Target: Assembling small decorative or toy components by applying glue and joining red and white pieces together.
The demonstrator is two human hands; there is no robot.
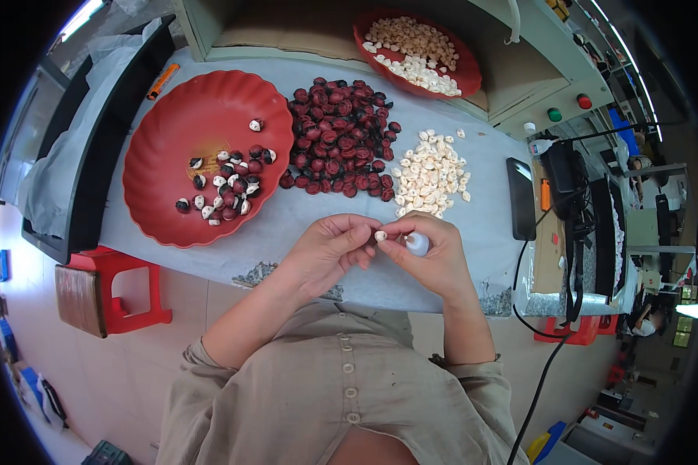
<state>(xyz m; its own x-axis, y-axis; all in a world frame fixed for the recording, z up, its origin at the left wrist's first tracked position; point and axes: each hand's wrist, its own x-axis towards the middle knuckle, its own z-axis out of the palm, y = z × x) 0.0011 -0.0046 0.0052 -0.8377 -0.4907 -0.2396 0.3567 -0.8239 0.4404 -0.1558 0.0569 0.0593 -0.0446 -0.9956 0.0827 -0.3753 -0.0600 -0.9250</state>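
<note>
Close together over the table's front edge, my left hand (329, 249) and my right hand (436, 254) meet fingertip to fingertip. Between them is a small cream shell-like piece (381, 235), pinched by the fingers of both hands. A dark bit shows beside it at my left fingertips, mostly covered. A small white squeeze bottle (417, 243) is tucked in my right hand. Just beyond lie a heap of dark red and black rounded pieces (337, 139) and a heap of cream pieces (430, 174). Joined red-and-white pieces (229, 190) sit in a scalloped red tray (159, 147).
A second red tray (469, 74) with cream and tan pieces stands at the back in a pale green cabinet (512, 108). A black tray (77, 194) flanks the left. An orange lighter-like object (163, 82), a phone (521, 198) and dark cables (570, 186) lie around. Red stool (136, 291) left.
</note>
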